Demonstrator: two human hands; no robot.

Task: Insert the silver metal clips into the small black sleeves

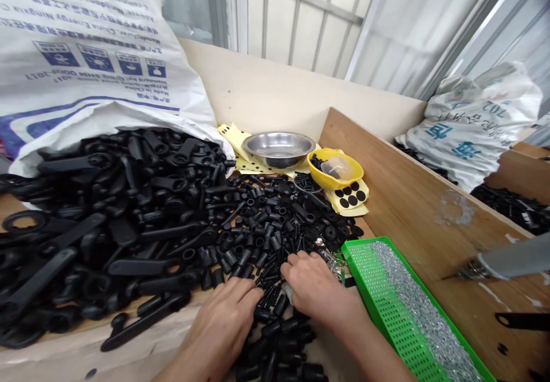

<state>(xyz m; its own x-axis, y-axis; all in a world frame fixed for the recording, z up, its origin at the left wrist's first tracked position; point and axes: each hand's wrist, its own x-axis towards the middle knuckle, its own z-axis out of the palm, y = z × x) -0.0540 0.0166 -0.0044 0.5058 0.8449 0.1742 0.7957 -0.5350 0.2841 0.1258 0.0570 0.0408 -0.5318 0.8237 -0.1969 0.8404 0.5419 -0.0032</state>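
Note:
My left hand [226, 316] lies at the near edge of a heap of small black plastic sleeves [243, 254], its fingers pressed together and curled down. What those fingertips hold, if anything, is hidden. To its right, my right hand [313, 287] reaches into dark ribbed pieces [268, 273] with bent, closed fingers. Something whitish [287, 292] shows beside its thumb side, too small to make out. Several black cylinders [283, 342] lie between my forearms, close to me. Small shiny metal parts [329, 256] sit just beyond my right hand.
A big pile of black cranked handles [129, 199] spills from a white sack [98, 67] at left. Behind stand a metal bowl [279, 147] and a yellow basket [335, 170]. At right are a green tray [373, 290] of small silvery pieces, a wooden board [412, 210] and a nozzled tube [511, 262].

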